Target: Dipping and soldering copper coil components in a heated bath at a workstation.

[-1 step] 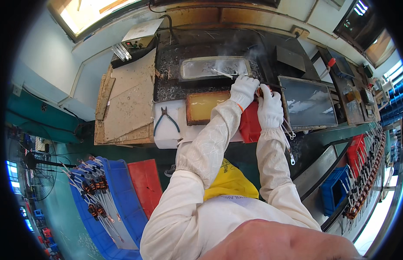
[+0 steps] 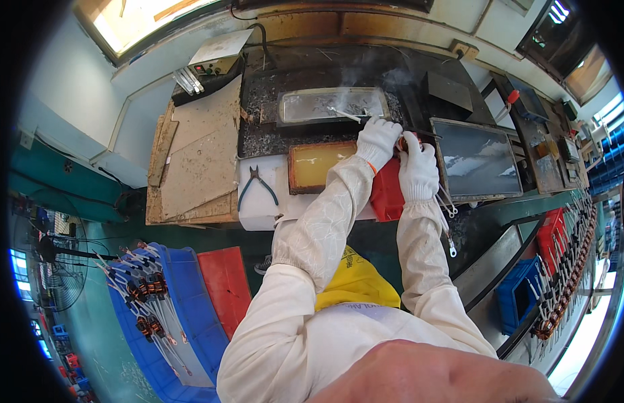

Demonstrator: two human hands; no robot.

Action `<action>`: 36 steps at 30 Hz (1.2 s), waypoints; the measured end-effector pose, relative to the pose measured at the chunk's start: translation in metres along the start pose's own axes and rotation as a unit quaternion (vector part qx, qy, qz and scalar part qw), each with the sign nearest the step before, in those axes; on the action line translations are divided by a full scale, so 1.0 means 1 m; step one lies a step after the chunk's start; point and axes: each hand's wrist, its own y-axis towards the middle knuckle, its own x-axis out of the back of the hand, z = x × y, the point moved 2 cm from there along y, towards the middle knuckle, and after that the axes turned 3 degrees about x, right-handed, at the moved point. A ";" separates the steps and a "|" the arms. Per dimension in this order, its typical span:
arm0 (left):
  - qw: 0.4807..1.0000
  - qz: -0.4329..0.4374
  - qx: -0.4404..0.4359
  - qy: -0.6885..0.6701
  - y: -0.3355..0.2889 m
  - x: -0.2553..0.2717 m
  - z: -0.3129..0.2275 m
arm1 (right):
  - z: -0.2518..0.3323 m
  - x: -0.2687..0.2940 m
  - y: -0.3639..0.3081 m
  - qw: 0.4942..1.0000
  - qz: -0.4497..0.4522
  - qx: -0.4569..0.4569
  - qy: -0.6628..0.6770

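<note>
My left hand (image 2: 377, 138), in a white glove, is closed on a white-sleeved lead (image 2: 349, 116). The lead's far end reaches into a steaming rectangular pot of silvery molten metal (image 2: 312, 105). Beside it my right hand (image 2: 420, 168), gloved too, closes around a copper-wound coil (image 2: 402, 142), mostly hidden by the fingers. Leads with ring terminals (image 2: 452, 247) hang below my right wrist. Under the hands lies a red piece (image 2: 387, 195). A tray of yellowish liquid (image 2: 315, 168) sits just left of my left forearm.
Cutting pliers (image 2: 258, 187) lie on white paper left of the tray. Cardboard sheets (image 2: 201, 148) and a metal control box (image 2: 221, 52) are farther left. A dark framed panel (image 2: 480, 160) sits at right. Blue bin (image 2: 191, 336) holds finished-looking coils (image 2: 146, 289); more coils (image 2: 560, 302) line the right.
Both hands and the lead stay practically in place. The smoke above the pot has shifted in shape.
</note>
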 end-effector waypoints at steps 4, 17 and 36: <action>0.999 0.000 -0.030 0.020 -0.003 0.005 -0.009 | -0.003 0.006 -0.009 1.000 0.003 -0.015 0.013; 0.993 -0.066 -0.013 -0.092 -0.128 0.041 -0.067 | -0.016 0.009 -0.021 0.991 -0.005 -0.048 0.121; 0.990 0.012 -0.084 -0.111 -0.163 0.038 -0.089 | -0.042 -0.024 -0.090 0.900 -0.288 -0.061 0.321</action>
